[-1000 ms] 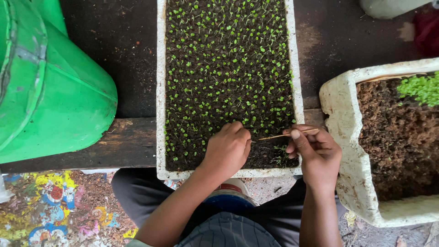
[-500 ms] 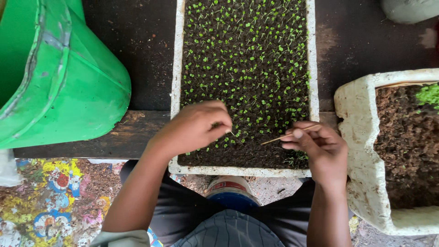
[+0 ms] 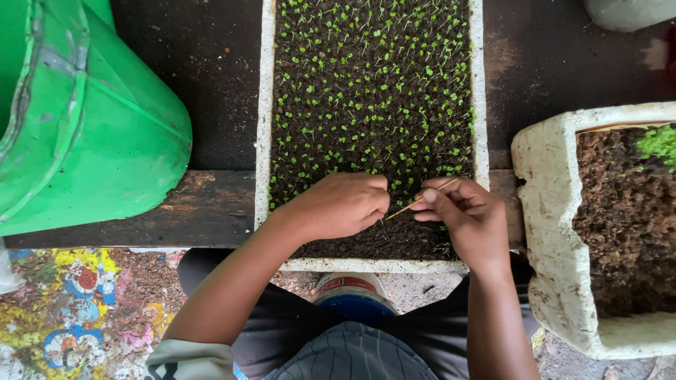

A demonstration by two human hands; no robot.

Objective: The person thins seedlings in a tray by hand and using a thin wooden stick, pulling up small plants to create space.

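Your right hand (image 3: 470, 218) pinches a thin pale wooden stick (image 3: 420, 200) between thumb and fingertips, its tip pointing toward your left hand (image 3: 338, 205), which rests curled over the dark soil just beside it; whether it holds anything you cannot tell. Both sit at the near end of the long white foam tray of tiny green seedlings (image 3: 265, 141). Beyond your right hand stands a white foam box of brown soil (image 3: 546, 211), and past your left a green plastic bucket (image 3: 105, 134).

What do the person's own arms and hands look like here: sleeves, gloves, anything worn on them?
Both hands are bare: no gloves, rings, watch or wristbands show on the left hand or the right hand. Both forearms are uncovered too. A pale grey-green sleeve with a rolled or folded cuff ends around the left elbow. No sleeve shows on the right arm before it leaves the bottom of the picture.
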